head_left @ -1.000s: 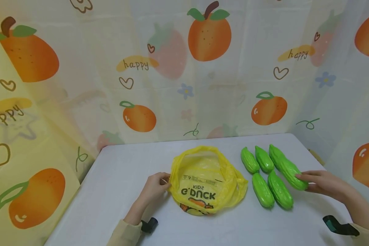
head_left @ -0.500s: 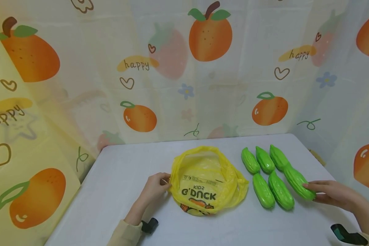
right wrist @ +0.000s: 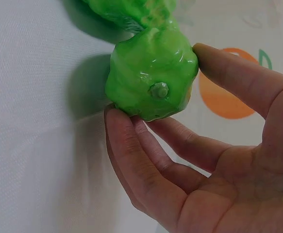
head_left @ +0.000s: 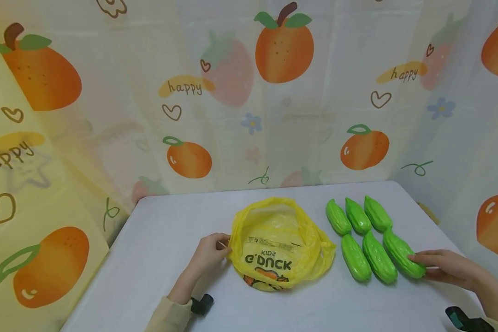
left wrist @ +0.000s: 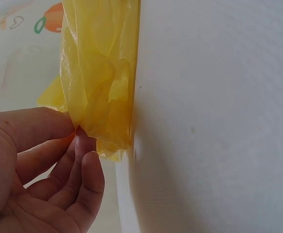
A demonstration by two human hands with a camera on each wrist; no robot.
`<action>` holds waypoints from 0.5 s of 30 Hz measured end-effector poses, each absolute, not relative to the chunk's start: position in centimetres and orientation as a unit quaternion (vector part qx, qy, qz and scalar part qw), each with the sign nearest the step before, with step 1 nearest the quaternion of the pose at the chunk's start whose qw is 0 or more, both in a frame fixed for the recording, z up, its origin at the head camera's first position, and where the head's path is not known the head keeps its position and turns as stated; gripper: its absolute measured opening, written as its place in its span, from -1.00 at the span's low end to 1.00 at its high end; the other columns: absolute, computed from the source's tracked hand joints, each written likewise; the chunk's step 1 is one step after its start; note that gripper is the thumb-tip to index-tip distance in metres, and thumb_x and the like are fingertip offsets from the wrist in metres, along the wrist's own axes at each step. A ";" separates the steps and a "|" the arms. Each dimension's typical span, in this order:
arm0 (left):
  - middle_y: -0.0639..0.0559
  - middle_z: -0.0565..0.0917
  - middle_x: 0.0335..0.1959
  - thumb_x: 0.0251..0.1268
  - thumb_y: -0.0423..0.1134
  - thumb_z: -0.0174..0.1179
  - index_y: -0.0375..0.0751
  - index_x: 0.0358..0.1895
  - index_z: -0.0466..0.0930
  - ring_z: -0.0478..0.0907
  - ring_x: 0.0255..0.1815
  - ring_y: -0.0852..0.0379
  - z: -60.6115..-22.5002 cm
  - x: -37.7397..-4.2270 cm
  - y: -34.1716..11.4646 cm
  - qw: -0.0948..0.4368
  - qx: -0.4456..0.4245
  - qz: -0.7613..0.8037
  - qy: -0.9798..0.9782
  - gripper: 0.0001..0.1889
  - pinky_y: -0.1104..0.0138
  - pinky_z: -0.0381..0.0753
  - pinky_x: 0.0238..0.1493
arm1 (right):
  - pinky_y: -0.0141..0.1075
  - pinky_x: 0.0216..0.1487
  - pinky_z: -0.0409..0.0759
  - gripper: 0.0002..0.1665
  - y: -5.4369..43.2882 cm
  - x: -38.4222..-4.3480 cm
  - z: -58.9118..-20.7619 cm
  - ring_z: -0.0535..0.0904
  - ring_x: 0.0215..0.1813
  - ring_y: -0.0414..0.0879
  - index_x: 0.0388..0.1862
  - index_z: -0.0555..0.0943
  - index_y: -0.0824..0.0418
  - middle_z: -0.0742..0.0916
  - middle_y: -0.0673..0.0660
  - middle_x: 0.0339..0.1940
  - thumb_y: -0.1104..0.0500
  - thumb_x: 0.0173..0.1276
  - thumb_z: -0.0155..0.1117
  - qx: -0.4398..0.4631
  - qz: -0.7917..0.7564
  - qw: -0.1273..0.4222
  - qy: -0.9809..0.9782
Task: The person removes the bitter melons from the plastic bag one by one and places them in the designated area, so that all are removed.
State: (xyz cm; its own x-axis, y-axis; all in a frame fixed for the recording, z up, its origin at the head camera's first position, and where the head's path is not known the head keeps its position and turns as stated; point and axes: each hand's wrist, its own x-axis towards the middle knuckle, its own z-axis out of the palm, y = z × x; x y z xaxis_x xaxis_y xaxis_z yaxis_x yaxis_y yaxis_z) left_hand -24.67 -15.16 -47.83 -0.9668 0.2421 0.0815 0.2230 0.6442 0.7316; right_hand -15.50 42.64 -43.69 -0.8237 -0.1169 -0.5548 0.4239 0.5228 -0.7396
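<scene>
In the head view my left hand (head_left: 207,251) pinches the left edge of a yellow plastic bag (head_left: 313,244), which stands with its mouth open on the table. Thumb and index finger meet on the thin film (left wrist: 95,73) in the left wrist view. At the right, my right hand (head_left: 456,269) holds the near end of a glossy green bitter melon (head_left: 401,253) between thumb and fingers. Its ridged end with a stem nub (right wrist: 159,90) faces the right wrist camera. The melon lies at the right end of the nearer row, its far tip by another bitter melon (head_left: 378,213).
Several more bitter melons lie close by in two rows, among them one at the back left (head_left: 337,216) and one at the front left (head_left: 355,258). A white cloth covers the table (head_left: 170,221). A fruit-print curtain (head_left: 228,120) hangs behind it.
My right hand has drawn its bitter melon toward the near side and lined it up beside the nearer row, uncovering the melon behind it. The left hand and bag have stayed put.
</scene>
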 end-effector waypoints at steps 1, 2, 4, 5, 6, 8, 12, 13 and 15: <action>0.03 0.65 -0.29 0.08 -0.35 0.29 -0.22 -0.04 0.65 0.57 -0.33 0.20 -47.8 -24.7 -15.1 0.011 0.128 0.403 0.906 -0.69 0.38 0.58 -0.35 | -0.18 0.01 0.62 -0.27 42.6 -15.5 -43.8 0.51 -0.05 -0.11 0.19 0.33 0.65 0.53 0.41 0.07 -0.04 0.47 0.01 0.092 -0.478 0.281 0.827; 0.03 0.65 -0.29 0.08 -0.35 0.29 -0.23 -0.04 0.65 0.57 -0.34 0.20 -47.8 -24.7 -15.1 0.010 0.128 0.404 0.906 -0.69 0.38 0.58 -0.36 | -0.19 0.01 0.62 -0.27 42.6 -15.5 -43.8 0.51 -0.05 -0.11 0.18 0.33 0.66 0.54 0.39 0.06 -0.04 0.47 0.01 0.092 -0.477 0.281 0.828; 0.03 0.65 -0.29 0.08 -0.35 0.29 -0.24 -0.04 0.65 0.57 -0.34 0.19 -47.8 -24.6 -15.1 0.008 0.133 0.403 0.906 -0.68 0.38 0.58 -0.37 | -0.19 0.00 0.62 -0.27 42.6 -15.5 -43.9 0.51 -0.05 -0.10 0.17 0.33 0.66 0.55 0.38 0.05 -0.04 0.46 0.02 0.091 -0.474 0.279 0.830; 0.03 0.65 -0.29 0.08 -0.35 0.28 -0.24 -0.03 0.65 0.57 -0.34 0.20 -47.8 -24.6 -15.1 0.008 0.133 0.403 0.906 -0.68 0.38 0.58 -0.37 | -0.19 0.00 0.62 -0.27 42.6 -15.5 -44.0 0.51 -0.05 -0.10 0.17 0.33 0.67 0.55 0.38 0.04 -0.04 0.46 0.02 0.091 -0.473 0.279 0.831; 0.02 0.65 -0.29 0.07 -0.35 0.28 -0.25 -0.03 0.64 0.57 -0.34 0.19 -47.8 -24.6 -15.1 0.007 0.135 0.401 0.906 -0.68 0.38 0.58 -0.37 | -0.19 0.00 0.62 -0.27 42.6 -15.5 -44.0 0.51 -0.05 -0.10 0.17 0.33 0.67 0.55 0.38 0.04 -0.04 0.46 0.03 0.091 -0.472 0.279 0.831; 0.02 0.65 -0.28 0.08 -0.35 0.28 -0.24 -0.03 0.64 0.57 -0.34 0.19 -47.8 -24.6 -15.1 0.009 0.136 0.399 0.907 -0.67 0.39 0.58 -0.37 | -0.20 0.00 0.62 -0.25 42.7 -15.5 -44.1 0.50 -0.06 -0.10 0.16 0.33 0.68 0.55 0.37 0.03 -0.05 0.45 0.04 0.094 -0.469 0.280 0.833; 0.03 0.65 -0.28 0.09 -0.35 0.29 -0.23 -0.02 0.64 0.57 -0.33 0.19 -47.8 -24.6 -15.1 0.014 0.131 0.402 0.906 -0.68 0.39 0.58 -0.36 | -0.22 -0.02 0.63 -0.23 42.7 -15.5 -44.3 0.49 -0.07 -0.11 0.16 0.32 0.69 0.55 0.34 0.02 -0.07 0.44 0.05 0.097 -0.466 0.281 0.833; 0.03 0.65 -0.28 0.10 -0.35 0.29 -0.22 -0.02 0.65 0.57 -0.33 0.20 -47.8 -24.7 -15.1 0.016 0.129 0.403 0.906 -0.68 0.40 0.57 -0.35 | -0.24 -0.03 0.63 -0.23 42.6 -15.5 -44.3 0.49 -0.08 -0.11 0.16 0.32 0.68 0.56 0.32 0.01 -0.07 0.44 0.05 0.098 -0.466 0.281 0.833; 0.03 0.65 -0.28 0.10 -0.35 0.29 -0.22 -0.03 0.65 0.57 -0.33 0.20 -47.8 -24.8 -15.1 0.016 0.129 0.405 0.905 -0.68 0.40 0.57 -0.36 | -0.26 -0.05 0.63 -0.22 42.6 -15.5 -44.2 0.48 -0.09 -0.12 0.16 0.32 0.68 0.56 0.30 0.00 -0.07 0.43 0.06 0.099 -0.465 0.281 0.834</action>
